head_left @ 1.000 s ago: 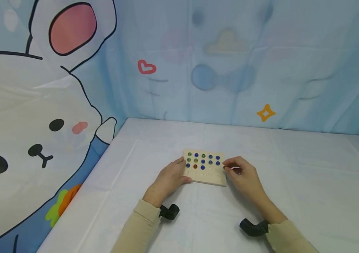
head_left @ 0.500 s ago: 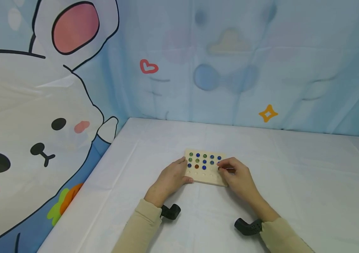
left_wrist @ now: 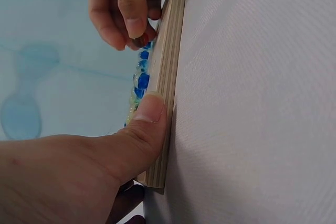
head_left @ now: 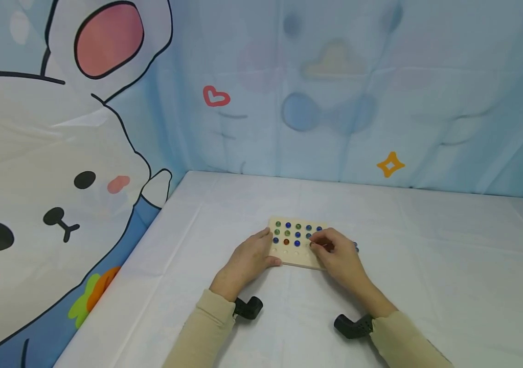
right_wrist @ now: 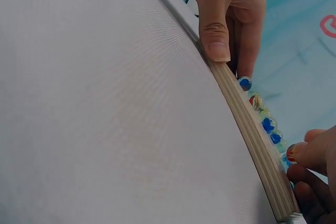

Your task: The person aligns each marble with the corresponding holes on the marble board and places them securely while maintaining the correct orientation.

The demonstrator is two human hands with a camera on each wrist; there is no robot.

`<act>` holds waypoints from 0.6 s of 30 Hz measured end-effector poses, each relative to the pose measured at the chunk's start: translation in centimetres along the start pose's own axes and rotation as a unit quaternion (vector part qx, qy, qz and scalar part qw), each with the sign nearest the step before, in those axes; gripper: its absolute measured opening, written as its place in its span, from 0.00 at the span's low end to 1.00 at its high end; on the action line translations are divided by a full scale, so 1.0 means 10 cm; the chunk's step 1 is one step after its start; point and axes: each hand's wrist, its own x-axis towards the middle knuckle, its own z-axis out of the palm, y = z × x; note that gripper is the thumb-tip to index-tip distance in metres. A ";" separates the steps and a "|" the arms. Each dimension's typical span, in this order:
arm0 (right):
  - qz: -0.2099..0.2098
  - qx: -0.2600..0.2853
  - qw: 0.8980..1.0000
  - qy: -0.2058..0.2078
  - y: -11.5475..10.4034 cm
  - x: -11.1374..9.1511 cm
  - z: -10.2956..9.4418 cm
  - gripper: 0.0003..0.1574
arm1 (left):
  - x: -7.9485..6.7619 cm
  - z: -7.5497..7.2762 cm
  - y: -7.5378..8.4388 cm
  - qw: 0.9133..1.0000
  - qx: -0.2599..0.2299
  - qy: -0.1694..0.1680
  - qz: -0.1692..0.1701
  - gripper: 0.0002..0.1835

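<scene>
A pale wooden board (head_left: 304,259) with rows of round hollows lies on the white table, several green and blue marbles and a red-brown marble (head_left: 286,242) seated in it. My left hand (head_left: 248,259) grips its near left corner, the thumb against the front edge in the left wrist view. Over the third row, my right hand (head_left: 341,259) pinches a red-brown marble (right_wrist: 291,153) between thumb and fingertip, close to the board's top. The right hand covers the board's right part in the head view. Hollows of the nearest row show bare.
Blue marbles (head_left: 356,247) peek out to the right of the right hand, partly hidden. White cloth (head_left: 450,266) covers the table around the board. A printed blue curtain (head_left: 252,138) hangs behind the table's far edge.
My right hand has moved left over the board with the pinched marble, uncovering blue marbles on its right side. The left hand has kept its grip on the board.
</scene>
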 end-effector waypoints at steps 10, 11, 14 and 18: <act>0.020 -0.022 1.000 -0.006 0.00 0.03 0.06 0.09 | 0.01 -0.02 0.01 1.000 -0.002 -0.009 -0.006 0.41; 0.020 -0.022 1.000 -0.005 0.00 0.03 0.06 0.09 | 0.01 -0.02 0.01 1.000 -0.001 -0.008 -0.005 0.41; 0.017 -0.019 1.000 -0.005 0.00 0.04 0.08 0.08 | 0.01 -0.02 0.01 1.000 0.002 -0.008 -0.003 0.41; 0.011 -0.009 1.000 -0.006 0.00 0.05 0.09 0.08 | 0.00 -0.02 0.01 1.000 0.006 -0.007 0.002 0.41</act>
